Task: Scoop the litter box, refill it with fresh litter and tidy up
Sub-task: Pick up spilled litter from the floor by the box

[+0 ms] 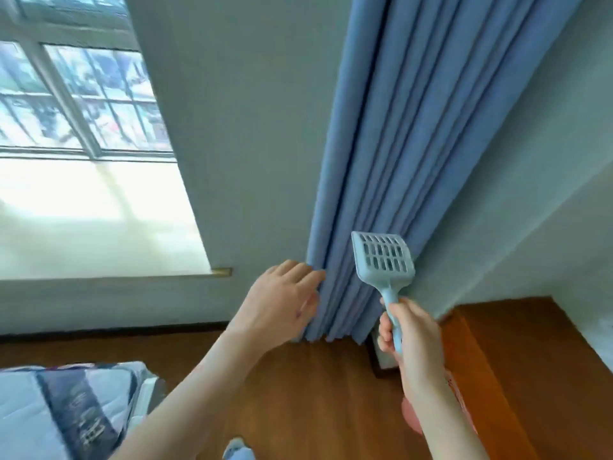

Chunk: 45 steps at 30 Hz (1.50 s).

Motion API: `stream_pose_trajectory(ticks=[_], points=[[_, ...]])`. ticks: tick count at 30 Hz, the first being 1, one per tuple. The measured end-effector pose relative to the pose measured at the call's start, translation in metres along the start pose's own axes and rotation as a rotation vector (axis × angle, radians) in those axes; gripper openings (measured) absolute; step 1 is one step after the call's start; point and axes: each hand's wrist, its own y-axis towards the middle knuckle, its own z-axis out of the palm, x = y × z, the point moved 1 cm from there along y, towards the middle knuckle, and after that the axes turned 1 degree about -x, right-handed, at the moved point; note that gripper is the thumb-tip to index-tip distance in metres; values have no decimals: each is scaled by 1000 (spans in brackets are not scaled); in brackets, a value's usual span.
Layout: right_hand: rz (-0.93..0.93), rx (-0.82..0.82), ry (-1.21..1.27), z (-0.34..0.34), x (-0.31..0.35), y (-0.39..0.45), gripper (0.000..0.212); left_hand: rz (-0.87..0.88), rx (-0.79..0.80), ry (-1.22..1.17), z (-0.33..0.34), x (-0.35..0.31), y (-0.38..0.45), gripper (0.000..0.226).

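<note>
Both forearms reach up from the bottom of the frame. Right hand (409, 330) has its fingers wrapped round the handle of a pale blue litter scoop (383, 260), held upright at centre right. Left hand (280, 302), fingers loose and straight, touches the blue curtain (414, 127) beside it.

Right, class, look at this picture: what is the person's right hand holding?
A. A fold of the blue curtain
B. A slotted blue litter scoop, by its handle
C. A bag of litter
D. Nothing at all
B: the right hand grips the handle of the scoop, whose slotted head points up in front of the curtain, while the left hand is open, reaching toward the curtain's edge.
</note>
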Motion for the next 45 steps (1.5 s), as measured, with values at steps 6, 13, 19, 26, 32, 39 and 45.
stream_pose_trajectory(ticks=[6, 13, 19, 26, 32, 39, 45], points=[[61, 308, -31, 131, -16, 16, 21, -243, -3, 118, -34, 86, -57, 34], [151, 655, -166, 278, -35, 42, 24, -561, -48, 286, -72, 204, -118, 40], [181, 874, -251, 375, -29, 82, 17, -749, -97, 306, -91, 270, -115, 34], [136, 1036, -292, 471, -16, 157, 15, -919, -120, 395, -83, 347, -45, 36], [129, 1168, -310, 547, -2, 194, 13, -1031, -175, 462, -104, 400, -2, 35], [108, 1199, -309, 623, -14, 209, 15, -1157, -264, 448, -111, 471, -1, 35], [105, 1098, -267, 698, -30, 210, 14, -1151, -286, 393, -130, 560, -9, 33]])
